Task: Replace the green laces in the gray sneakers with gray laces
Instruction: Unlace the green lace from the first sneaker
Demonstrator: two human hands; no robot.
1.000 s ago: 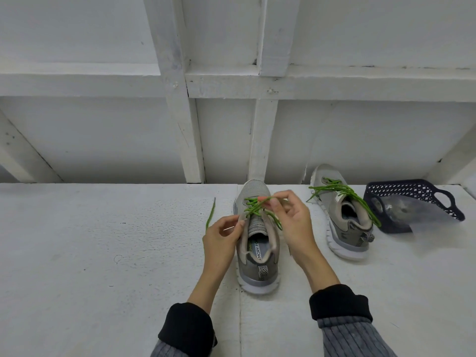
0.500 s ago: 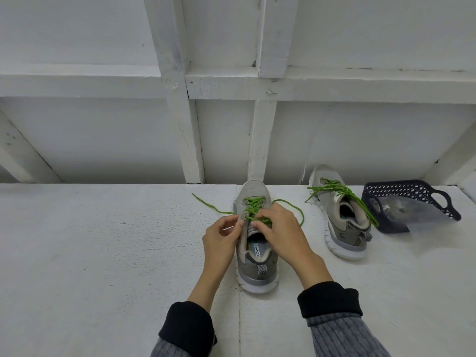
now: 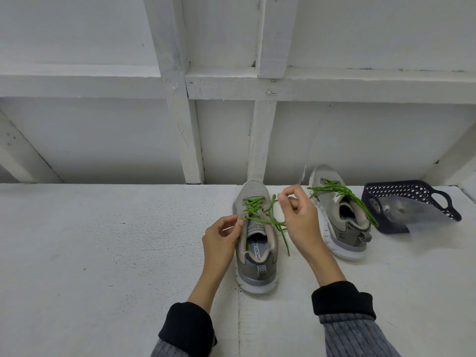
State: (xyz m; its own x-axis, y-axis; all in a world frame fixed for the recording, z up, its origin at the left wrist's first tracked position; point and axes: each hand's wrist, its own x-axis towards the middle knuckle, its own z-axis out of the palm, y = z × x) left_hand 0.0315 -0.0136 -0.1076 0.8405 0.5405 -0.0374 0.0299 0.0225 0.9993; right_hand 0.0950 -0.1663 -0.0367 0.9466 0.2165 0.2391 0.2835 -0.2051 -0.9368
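Observation:
A gray sneaker [image 3: 257, 253] stands in the middle of the white table, heel toward me, with a green lace [image 3: 253, 208] crossed through its eyelets. My left hand [image 3: 221, 237] pinches the sneaker's left collar edge by the top eyelet. My right hand [image 3: 298, 215] is raised just right of the shoe and pinches a loose stretch of the green lace, which trails down beside the shoe. A second gray sneaker [image 3: 340, 222] with its own green lace [image 3: 334, 190] stands further right.
A dark blue perforated basket [image 3: 404, 191] holding a clear plastic bag [image 3: 401, 212] sits at the far right. A white wall with wooden battens [image 3: 180, 112] rises behind the white table [image 3: 103, 253].
My right hand has lifted off the shoe's tongue and moved up and right, drawing the green lace out to the right side. The lace end that lay to the left is gone from there.

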